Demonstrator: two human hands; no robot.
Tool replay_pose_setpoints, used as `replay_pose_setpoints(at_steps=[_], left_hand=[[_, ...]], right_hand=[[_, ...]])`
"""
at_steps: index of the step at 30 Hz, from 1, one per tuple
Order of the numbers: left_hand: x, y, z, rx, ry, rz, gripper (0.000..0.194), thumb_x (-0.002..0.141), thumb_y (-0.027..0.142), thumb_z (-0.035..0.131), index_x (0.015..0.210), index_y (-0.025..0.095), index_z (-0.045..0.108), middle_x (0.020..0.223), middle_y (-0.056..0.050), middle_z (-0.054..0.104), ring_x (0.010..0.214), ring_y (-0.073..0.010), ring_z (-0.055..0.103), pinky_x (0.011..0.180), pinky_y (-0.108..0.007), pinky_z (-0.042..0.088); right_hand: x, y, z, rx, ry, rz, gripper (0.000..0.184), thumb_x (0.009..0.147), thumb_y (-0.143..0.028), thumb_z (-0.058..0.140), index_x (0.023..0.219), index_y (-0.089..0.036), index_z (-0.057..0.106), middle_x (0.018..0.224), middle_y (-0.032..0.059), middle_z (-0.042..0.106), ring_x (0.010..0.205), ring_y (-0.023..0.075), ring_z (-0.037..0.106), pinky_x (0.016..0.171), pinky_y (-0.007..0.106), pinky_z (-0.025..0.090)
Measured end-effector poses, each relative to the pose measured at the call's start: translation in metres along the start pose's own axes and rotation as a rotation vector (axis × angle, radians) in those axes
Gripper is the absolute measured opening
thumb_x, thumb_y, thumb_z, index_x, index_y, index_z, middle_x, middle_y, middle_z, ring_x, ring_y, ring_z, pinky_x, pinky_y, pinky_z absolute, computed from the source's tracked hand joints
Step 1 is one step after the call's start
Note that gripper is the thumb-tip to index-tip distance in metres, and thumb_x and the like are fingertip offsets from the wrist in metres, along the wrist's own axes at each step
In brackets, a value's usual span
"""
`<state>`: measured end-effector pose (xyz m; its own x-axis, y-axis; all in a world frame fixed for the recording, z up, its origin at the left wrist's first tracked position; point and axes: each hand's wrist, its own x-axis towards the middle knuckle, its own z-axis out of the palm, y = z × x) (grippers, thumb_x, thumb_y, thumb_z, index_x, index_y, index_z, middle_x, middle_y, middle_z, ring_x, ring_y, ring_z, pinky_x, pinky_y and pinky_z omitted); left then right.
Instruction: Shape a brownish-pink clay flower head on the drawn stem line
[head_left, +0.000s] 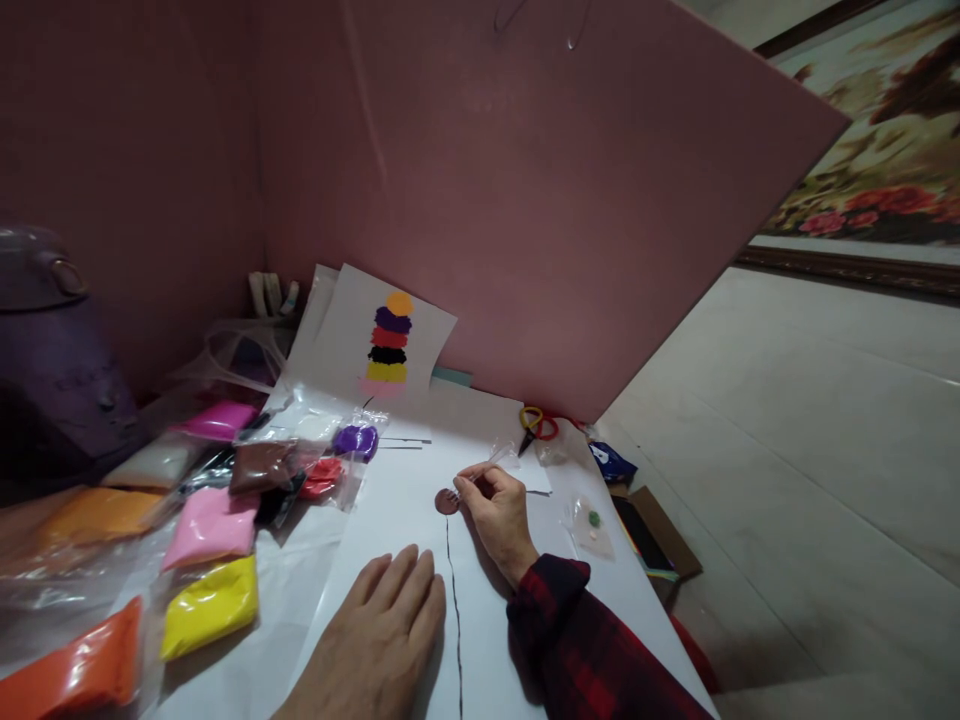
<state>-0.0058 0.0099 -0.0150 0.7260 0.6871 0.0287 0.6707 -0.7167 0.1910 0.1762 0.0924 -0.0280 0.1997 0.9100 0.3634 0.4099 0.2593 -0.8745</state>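
On the white paper [390,540] lies a small flat brown clay disc [445,501], with a thin dark line [454,600] running from it toward me. My right hand [495,515] is closed in a pinch on a clear plastic fork [454,495]. Its prongs touch the right side of the disc, and its pale handle shows behind my fingers. Flat on the paper, left of the dark line, rests my left hand [390,620], fingers stretched out and holding nothing.
Bagged clay in several colours, including yellow [210,608], pink [212,527] and purple [355,441], crowds the left side. A sheet with stacked colour patches [388,340] leans at the back. Scissors [534,428] and a small clear bag [591,528] lie to the right.
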Motion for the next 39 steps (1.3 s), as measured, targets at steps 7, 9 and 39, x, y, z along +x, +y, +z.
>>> replay_pose_setpoints(at_steps=[7, 9, 39], left_hand=[[0.001, 0.004, -0.007, 0.022, -0.068, -0.022, 0.066, 0.074, 0.011, 0.045, 0.14, 0.014, 0.044, 0.149, -0.017, 0.04, 0.136, -0.0333, 0.037, 0.108, -0.053, 0.034], [0.002, 0.004, -0.006, 0.021, -0.082, -0.016, 0.07, 0.071, 0.013, 0.048, 0.14, 0.013, 0.044, 0.149, -0.019, 0.038, 0.136, -0.0356, 0.036, 0.107, -0.055, 0.033], [0.001, 0.004, -0.007, -0.011, -0.032, -0.014, 0.06, 0.078, 0.013, 0.046, 0.138, 0.012, 0.047, 0.146, -0.018, 0.043, 0.135, -0.0337, 0.039, 0.109, -0.053, 0.033]], right_hand=[[0.0, -0.003, 0.0, -0.028, -0.036, -0.022, 0.009, 0.078, -0.024, 0.063, 0.072, -0.017, 0.065, 0.07, 0.0049, 0.068, 0.067, 0.0184, 0.065, 0.065, 0.031, 0.053], [0.0, -0.002, 0.001, -0.028, -0.045, -0.026, 0.008, 0.077, -0.022, 0.062, 0.071, -0.017, 0.064, 0.069, 0.0042, 0.067, 0.068, 0.0185, 0.065, 0.065, 0.03, 0.053], [0.008, -0.004, 0.002, -0.112, -0.061, -0.149, 0.01, 0.075, -0.016, 0.059, 0.067, -0.019, 0.063, 0.072, 0.0032, 0.065, 0.071, 0.0178, 0.061, 0.074, 0.031, 0.049]])
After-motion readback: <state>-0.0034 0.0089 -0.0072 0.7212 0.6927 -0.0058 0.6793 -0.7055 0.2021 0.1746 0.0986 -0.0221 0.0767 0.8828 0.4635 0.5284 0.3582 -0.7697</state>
